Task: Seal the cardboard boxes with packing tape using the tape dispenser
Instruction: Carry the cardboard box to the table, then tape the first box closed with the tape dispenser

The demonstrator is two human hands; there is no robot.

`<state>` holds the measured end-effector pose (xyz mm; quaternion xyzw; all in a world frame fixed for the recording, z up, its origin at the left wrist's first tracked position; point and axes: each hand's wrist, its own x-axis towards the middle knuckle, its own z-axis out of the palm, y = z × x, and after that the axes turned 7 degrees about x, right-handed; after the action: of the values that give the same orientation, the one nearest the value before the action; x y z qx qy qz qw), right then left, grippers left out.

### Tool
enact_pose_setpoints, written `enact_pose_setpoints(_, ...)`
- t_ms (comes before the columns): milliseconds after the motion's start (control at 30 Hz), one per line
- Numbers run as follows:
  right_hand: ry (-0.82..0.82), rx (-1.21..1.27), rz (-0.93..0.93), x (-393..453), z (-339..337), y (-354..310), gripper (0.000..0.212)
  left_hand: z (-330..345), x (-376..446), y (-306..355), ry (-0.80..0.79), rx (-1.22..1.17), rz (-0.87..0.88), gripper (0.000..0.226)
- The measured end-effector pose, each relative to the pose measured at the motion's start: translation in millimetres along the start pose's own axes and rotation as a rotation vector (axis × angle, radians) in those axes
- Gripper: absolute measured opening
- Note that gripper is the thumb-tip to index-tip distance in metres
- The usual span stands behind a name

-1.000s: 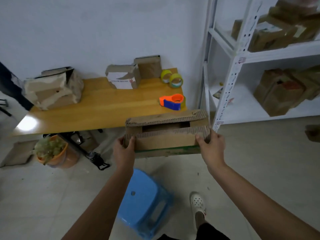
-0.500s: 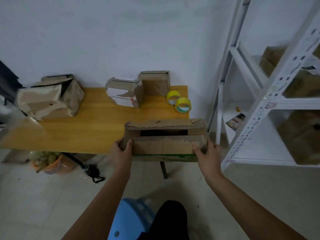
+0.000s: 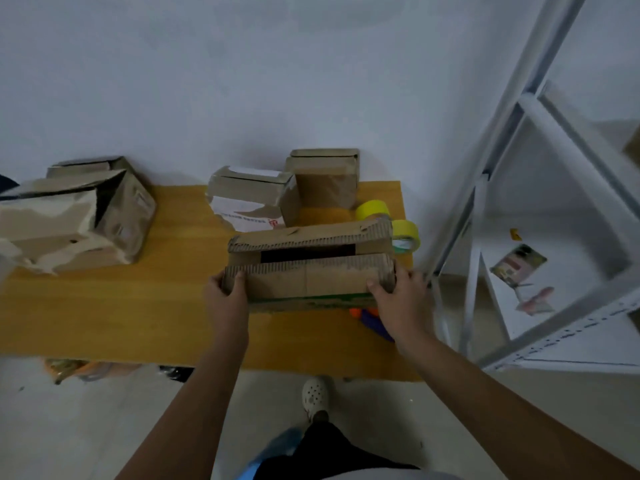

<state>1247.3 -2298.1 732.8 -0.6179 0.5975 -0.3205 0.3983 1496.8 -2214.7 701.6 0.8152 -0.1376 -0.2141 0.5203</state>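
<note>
Over the orange-brown wooden table (image 3: pixel 104 306), from my head camera, I see the long brown corrugated cardboard box (image 3: pixel 308 271), flaps parted on a dark slot, green strip along its bottom. My left hand (image 3: pixel 227 299) and right hand (image 3: pixel 398 299) grip its ends, fingers curled around the edges.

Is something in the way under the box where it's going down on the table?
Yes. The orange and blue tape dispenser lies on the wooden table just beneath the right end of the cardboard box, beside the right hand. The left hand side looks clear.
</note>
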Motion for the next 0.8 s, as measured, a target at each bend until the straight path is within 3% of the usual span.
enact_pose_setpoints(267, -0.11, 0.029, 0.232, 57, 104, -27, 0.056, -7, 127, -7, -0.045, 0.171, -0.049, 0.048)
enact_pose_setpoints(467, -0.141, 0.035, 0.37, 73, 134, -14, 0.058, 1, 165, -28, -0.095, 0.273, -0.073, 0.045)
enact_pose_setpoints(700, -0.159, 0.026, 0.384, 71, 140, 2, 0.06, 4, 173, -36, -0.121, 0.508, 0.059, 0.053)
enact_pose_setpoints(800, -0.186, 0.034, 0.373, 72, 138, 8, 0.064, 4, 161, -24, -0.059, 0.715, 0.324, 0.07)
